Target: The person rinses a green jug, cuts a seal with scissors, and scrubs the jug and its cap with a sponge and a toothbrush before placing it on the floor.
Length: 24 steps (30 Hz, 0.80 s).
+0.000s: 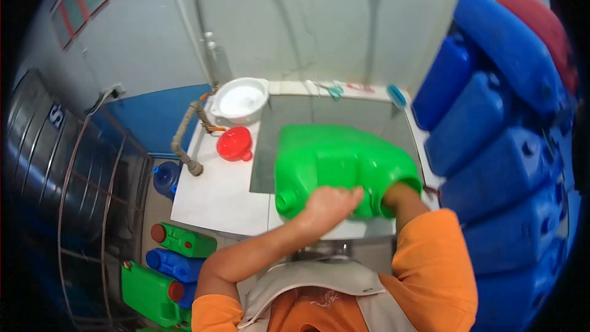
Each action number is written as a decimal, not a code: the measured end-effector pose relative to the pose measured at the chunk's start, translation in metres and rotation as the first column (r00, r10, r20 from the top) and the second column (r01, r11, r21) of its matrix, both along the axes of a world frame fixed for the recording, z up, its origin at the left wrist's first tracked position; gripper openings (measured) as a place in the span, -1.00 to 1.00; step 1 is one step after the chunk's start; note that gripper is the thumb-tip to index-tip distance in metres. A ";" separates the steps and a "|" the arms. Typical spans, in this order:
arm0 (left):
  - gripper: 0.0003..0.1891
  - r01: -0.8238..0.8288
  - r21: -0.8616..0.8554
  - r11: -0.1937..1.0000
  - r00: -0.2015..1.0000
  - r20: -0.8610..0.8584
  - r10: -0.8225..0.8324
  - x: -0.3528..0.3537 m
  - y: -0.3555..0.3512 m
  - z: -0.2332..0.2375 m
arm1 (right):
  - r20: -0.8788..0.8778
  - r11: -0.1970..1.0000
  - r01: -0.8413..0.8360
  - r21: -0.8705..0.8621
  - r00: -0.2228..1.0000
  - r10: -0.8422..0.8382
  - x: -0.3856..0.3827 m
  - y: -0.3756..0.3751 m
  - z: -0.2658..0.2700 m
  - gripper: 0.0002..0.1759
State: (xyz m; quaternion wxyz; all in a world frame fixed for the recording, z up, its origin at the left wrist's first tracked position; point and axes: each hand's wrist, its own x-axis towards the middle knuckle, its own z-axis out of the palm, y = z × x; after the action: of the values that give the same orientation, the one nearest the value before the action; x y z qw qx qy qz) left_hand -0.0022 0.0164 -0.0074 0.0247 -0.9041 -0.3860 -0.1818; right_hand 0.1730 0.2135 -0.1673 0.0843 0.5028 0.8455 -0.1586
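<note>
A large green plastic jug [326,147] lies on its side over the sink [265,166]. My left hand [332,208] is closed around the handle on its near side. My right hand reaches into the wide round mouth [413,179] at the jug's right end. Only the forearm [405,204] shows there, and the fingers are hidden inside. A small spout [284,200] sticks out at the jug's lower left.
On the white counter [209,203] are a red funnel [235,144] and a white basin [241,99]. Scissors [335,90] and a blue brush [396,96] lie along the back ledge. Blue jugs [473,110] are stacked at right; green jugs [147,292] stand on the floor at left.
</note>
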 end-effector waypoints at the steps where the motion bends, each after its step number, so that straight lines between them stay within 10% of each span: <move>1: -0.88 -0.034 -0.030 0.999 0.999 -0.037 0.033 0.006 0.009 -0.003 | 0.016 1.000 0.004 0.012 1.000 -0.004 0.010 -0.004 -0.005 -0.76; 10: -0.95 -0.021 -0.010 1.000 0.997 -0.076 0.020 0.026 0.065 -0.032 | 0.250 0.980 -0.040 0.194 0.968 -0.010 0.058 -0.032 -0.009 -0.77; 16: -0.93 -0.001 -0.042 0.999 0.987 -0.158 -0.006 0.025 0.077 -0.028 | 0.665 0.813 -0.462 0.353 0.735 0.129 0.068 -0.084 0.076 -0.81; 22: -0.94 -0.036 -0.002 0.999 0.987 -0.155 0.035 0.026 0.059 -0.031 | 0.262 0.979 0.037 -0.202 0.965 0.017 0.058 -0.105 0.107 -0.75; 24: -0.95 -0.045 0.022 0.999 0.990 -0.130 0.048 0.026 0.048 -0.033 | -0.502 0.816 0.192 -0.546 0.704 -0.502 0.058 -0.115 0.100 -0.74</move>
State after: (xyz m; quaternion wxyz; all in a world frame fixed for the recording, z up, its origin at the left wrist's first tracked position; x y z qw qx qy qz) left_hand 0.0233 0.0648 -0.0406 0.0628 -0.9046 -0.4027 -0.1251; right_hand 0.2306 0.0987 -0.0674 -0.1188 0.5410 0.6485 -0.5221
